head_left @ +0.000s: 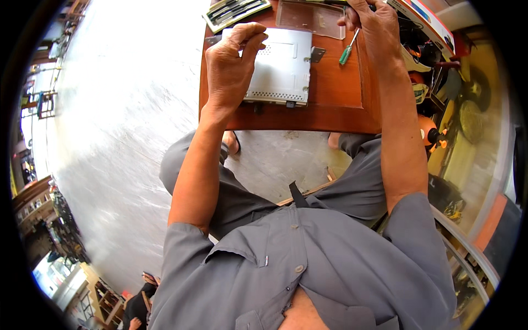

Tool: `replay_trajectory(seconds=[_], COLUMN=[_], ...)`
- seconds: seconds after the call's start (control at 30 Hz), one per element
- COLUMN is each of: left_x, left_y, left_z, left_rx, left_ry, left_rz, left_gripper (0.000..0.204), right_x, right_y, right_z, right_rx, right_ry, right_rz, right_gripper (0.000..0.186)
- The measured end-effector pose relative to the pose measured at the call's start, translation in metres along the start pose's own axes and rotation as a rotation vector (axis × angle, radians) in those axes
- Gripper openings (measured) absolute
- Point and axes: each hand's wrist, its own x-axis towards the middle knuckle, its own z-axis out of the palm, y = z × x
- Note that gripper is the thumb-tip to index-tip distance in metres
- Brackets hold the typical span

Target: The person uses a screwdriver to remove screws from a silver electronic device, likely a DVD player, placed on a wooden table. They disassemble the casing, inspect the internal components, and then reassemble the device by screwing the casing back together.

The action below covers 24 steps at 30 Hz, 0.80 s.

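Note:
A flat silver metal case [286,66] with vent holes and side brackets lies on a small red-brown wooden table [335,104]. My left hand [231,66] rests on the case's left edge, fingers curled over its top corner. My right hand [371,25] is at the table's far right, fingers closed around a small object that I cannot make out. A green-handled screwdriver [347,50] lies just below that hand, to the right of the case. A clear plastic tray [311,17] sits behind the case.
A case of tools [235,11] lies at the table's far left corner. Cluttered shelves with tools and an orange item [432,135] stand to the right. Pale concrete floor [121,110] spreads to the left. My knees are under the table's near edge.

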Motion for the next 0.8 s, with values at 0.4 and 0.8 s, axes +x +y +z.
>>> replay_trajectory(seconds=[0.4, 0.8], left_x=[0.097, -0.012], left_y=[-0.029, -0.014], left_z=[0.038, -0.007], left_rx=[0.391, 0.395], left_ry=[-0.373, 0.011], left_rz=[0.264, 0.148], left_gripper=[0.028, 0.045], right_x=[-0.002, -0.019], right_y=[-0.025, -0.036], right_z=[-0.018, -0.033], right_rx=[-0.149, -0.245], right_ry=[0.043, -0.279], right_rz=[-0.073, 0.047], right_gripper=[0.021, 0.018])
